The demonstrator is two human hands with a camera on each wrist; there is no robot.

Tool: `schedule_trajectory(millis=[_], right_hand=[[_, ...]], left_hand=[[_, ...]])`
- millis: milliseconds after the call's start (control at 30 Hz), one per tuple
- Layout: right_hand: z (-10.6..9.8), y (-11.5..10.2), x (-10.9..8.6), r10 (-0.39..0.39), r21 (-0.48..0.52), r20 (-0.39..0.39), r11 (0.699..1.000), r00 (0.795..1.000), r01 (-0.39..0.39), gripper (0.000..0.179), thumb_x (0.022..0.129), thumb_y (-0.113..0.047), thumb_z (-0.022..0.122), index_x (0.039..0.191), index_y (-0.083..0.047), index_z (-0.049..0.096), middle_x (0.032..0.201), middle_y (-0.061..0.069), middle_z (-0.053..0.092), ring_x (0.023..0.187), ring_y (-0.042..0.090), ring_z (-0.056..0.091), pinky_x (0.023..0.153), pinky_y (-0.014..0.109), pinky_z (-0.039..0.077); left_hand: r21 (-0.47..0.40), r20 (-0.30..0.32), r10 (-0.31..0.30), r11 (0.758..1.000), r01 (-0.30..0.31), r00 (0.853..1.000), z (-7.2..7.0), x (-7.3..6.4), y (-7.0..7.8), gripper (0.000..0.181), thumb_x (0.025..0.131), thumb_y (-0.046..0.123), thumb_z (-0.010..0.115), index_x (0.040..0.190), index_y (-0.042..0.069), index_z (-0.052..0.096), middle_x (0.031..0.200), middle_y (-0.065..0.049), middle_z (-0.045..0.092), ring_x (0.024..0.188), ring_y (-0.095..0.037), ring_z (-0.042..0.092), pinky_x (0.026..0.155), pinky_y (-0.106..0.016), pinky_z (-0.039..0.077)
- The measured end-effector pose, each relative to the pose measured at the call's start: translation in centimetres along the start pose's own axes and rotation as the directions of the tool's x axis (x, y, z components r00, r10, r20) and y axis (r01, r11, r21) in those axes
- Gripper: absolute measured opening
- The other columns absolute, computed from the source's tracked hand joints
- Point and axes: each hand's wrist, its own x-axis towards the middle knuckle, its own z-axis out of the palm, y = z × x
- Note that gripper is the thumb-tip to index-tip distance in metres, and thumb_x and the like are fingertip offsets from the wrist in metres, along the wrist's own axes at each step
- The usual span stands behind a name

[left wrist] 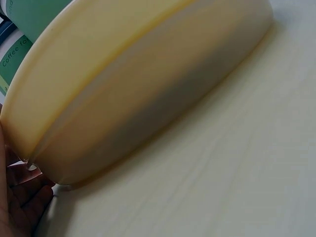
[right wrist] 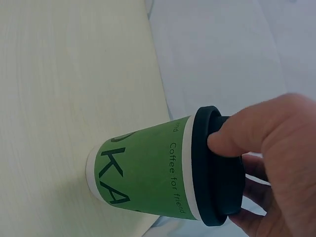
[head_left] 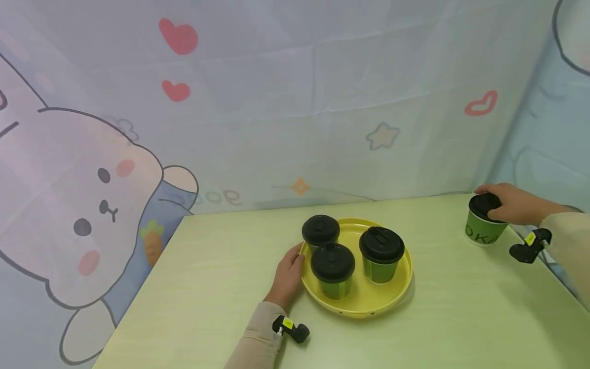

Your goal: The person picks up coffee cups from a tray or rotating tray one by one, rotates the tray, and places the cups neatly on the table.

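Right hand (head_left: 518, 203) pinches black lid (right wrist: 205, 168) of green cup (head_left: 481, 229), far right of table (head_left: 230, 256), likely for secure top hold; left hand (head_left: 289, 274) grips yellow tray (head_left: 361, 295) at left, presumably steadying three lidded cups (head_left: 380, 270)

Head view — high, facing forward-down; wrist views — close; left at tray (left wrist: 143, 94), right at cup (right wrist: 148, 170); both shared with head.
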Motion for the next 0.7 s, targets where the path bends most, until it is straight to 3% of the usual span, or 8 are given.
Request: schedule_trajectory(millis=[167,267,500,600,700], right_hand=[[0.0,-1.1,0.1,0.049,0.014,-0.045,0.999,0.998,-0.048,0.069,0.093,-0.011,0.061,0.149,0.01,0.026,0.144,0.047,0.021,0.129,0.064,0.023,0.095,0.077,0.03],[-0.2,-2.7,0.4,0.053,0.004,-0.125,0.999,0.991,-0.053,0.07,0.096,-0.02,0.061,0.151,0.006,0.026,0.147,0.044,0.02,0.132,0.063,0.021,0.099,0.077,0.026],[0.1,-7.3,1.4,-0.038,0.01,-0.308,0.999,0.951,0.043,0.061,0.1,-0.025,0.058,0.149,0.004,0.033,0.149,0.034,0.029,0.136,0.052,0.027,0.104,0.069,0.029],[0.7,-9.0,1.9,-0.082,-0.001,-0.335,0.996,0.939,0.086,0.06,0.1,-0.024,0.058,0.149,0.003,0.035,0.15,0.031,0.031,0.136,0.05,0.031,0.104,0.067,0.033],[1.4,-10.4,2.2,-0.068,0.045,-0.321,0.995,0.945,0.087,0.065,0.102,-0.026,0.058,0.152,0.004,0.03,0.151,0.032,0.03,0.135,0.05,0.033,0.103,0.067,0.035]], left_hand=[[0.003,0.002,0.004,1.0,-0.004,1.0,0.0,-0.2,0.0,0.042,0.106,0.025,0.045,0.145,0.018,0.056,0.147,-0.005,0.054,0.139,-0.027,0.045,0.116,-0.049,0.032],[0.005,0.001,0.006,1.0,-0.006,1.0,0.0,-0.2,0.0,0.042,0.106,0.024,0.044,0.145,0.017,0.056,0.147,-0.006,0.054,0.14,-0.027,0.045,0.116,-0.05,0.032],[0.005,-0.002,-0.006,1.0,0.006,1.0,0.0,-0.1,0.1,0.042,0.105,0.024,0.045,0.146,0.017,0.055,0.147,-0.005,0.054,0.139,-0.026,0.045,0.116,-0.048,0.032],[0.012,0.002,-0.008,1.0,0.008,1.0,0.0,-0.1,0.2,0.043,0.106,0.025,0.044,0.147,0.018,0.055,0.148,-0.005,0.054,0.14,-0.026,0.045,0.116,-0.049,0.032],[0.019,0.005,-0.007,1.0,0.007,1.0,0.1,-0.1,0.3,0.043,0.107,0.026,0.042,0.147,0.018,0.054,0.148,-0.004,0.053,0.14,-0.026,0.044,0.116,-0.049,0.032]])
